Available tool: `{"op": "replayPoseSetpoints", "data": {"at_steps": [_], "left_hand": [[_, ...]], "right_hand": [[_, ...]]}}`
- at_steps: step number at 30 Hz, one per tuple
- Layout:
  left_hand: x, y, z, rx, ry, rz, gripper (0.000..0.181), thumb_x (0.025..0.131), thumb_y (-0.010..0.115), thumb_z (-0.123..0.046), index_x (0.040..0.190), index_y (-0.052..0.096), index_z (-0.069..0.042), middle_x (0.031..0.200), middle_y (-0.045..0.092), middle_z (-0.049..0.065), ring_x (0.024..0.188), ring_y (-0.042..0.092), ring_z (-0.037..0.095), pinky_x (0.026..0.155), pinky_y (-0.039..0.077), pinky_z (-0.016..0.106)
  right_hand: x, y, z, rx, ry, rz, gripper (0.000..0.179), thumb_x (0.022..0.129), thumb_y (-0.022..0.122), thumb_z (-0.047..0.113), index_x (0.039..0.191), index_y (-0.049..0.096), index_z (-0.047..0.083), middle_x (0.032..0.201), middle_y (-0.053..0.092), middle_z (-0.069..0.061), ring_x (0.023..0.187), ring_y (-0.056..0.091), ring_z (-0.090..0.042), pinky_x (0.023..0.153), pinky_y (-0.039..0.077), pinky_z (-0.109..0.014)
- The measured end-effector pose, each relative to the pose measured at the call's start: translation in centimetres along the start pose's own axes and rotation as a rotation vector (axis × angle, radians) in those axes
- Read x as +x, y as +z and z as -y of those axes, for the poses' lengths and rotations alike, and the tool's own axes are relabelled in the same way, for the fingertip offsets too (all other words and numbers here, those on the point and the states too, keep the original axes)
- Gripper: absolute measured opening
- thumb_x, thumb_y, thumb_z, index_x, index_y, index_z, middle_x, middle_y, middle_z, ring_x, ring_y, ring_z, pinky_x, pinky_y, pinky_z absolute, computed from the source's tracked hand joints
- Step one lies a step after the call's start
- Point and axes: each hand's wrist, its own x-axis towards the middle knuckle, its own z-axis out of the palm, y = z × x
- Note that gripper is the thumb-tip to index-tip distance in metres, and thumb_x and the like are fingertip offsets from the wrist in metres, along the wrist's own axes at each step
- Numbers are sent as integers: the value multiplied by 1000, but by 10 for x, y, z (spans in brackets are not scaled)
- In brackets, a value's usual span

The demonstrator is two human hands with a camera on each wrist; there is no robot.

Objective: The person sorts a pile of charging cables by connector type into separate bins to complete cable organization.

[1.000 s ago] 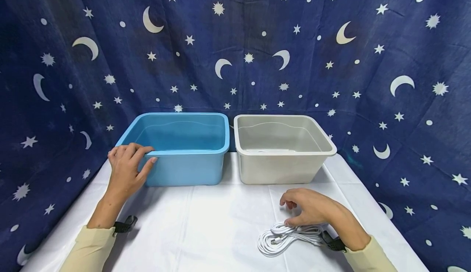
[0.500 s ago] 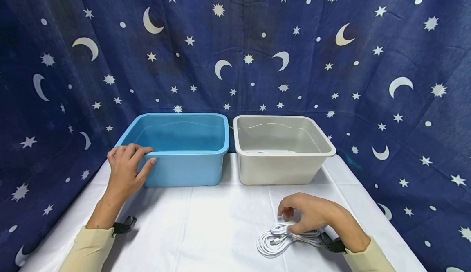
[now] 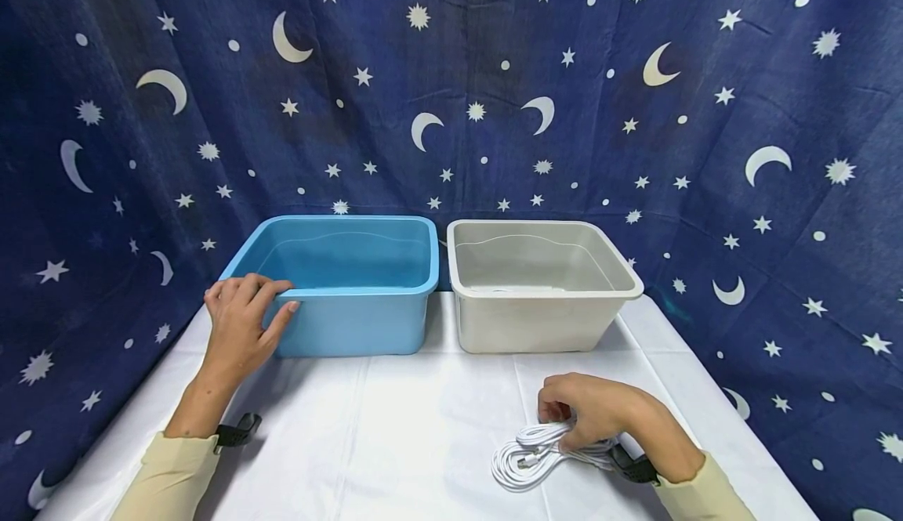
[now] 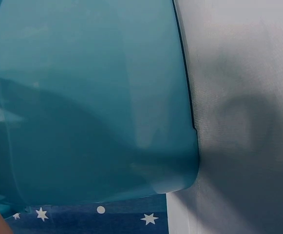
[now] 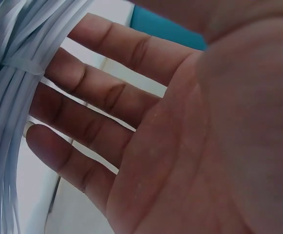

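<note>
My left hand (image 3: pixel 243 321) grips the near left corner of a blue plastic bin (image 3: pixel 353 323), fingers over the rim and thumb against the outside wall. The bin's smooth side (image 4: pixel 107 97) fills much of the left wrist view. At the front right, my right hand (image 3: pixel 600 407) pinches a coiled white cable (image 3: pixel 518 466) that lies on the table, thumb on the near side and fingers on the far side. A connector shows among the loops. In the right wrist view, the fingertips meet the cable strands (image 5: pixel 5 112), which a thin clear tie bands together; the thumb is mostly hidden.
A light grey plastic bin (image 3: pixel 543 323) stands right of the blue one, a narrow gap between them. Both sit at the back of a table with a white cloth (image 3: pixel 409 427). A dark blue curtain (image 3: pixel 451 176) with moons and stars surrounds the back and sides.
My right hand has lowered slightly, and its fingers and thumb have closed in on the cable. The left hand stays on the blue bin's rim.
</note>
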Motion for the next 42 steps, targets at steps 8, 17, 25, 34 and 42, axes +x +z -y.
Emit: {"op": "replayPoseSetpoints", "data": {"at_steps": [8,17,25,34,42], "left_hand": [[0,1,0,-4,1,-5,49,108,55,-50,119,72,-6,104,61,17,100,47,45,107,18,73],[0,1,1,-1,3,-9,50,108,54,-51,119,72,-6,104,61,17,99,47,44,106,18,73],[-2,2,1,3,3,-6,49,108,55,-49,120,72,-6,104,61,17,99,47,44,106,18,74],[-3,1,0,10,5,-1,49,108,55,-49,121,71,-4,105,61,18,100,47,44,106,19,73],[-2,2,0,15,8,-4,50,108,53,-50,120,71,-5,105,60,18,101,48,45,106,18,74]], "right_hand": [[1,-1,-1,7,4,14,36,70,85,3,89,67,28,81,59,15,75,56,-2,69,47,-21],[1,-1,-3,-3,-4,14,37,72,71,-6,90,68,26,81,58,16,73,55,-2,69,48,-21],[2,-1,-4,-61,-6,-25,37,69,70,-8,82,62,25,75,56,14,69,49,1,65,44,-20],[3,0,-3,-126,33,-90,35,67,69,-4,77,60,29,71,54,14,66,46,2,61,41,-20],[5,0,-5,-187,4,-173,32,66,69,-1,76,57,27,71,50,15,66,44,1,61,39,-21]]}}
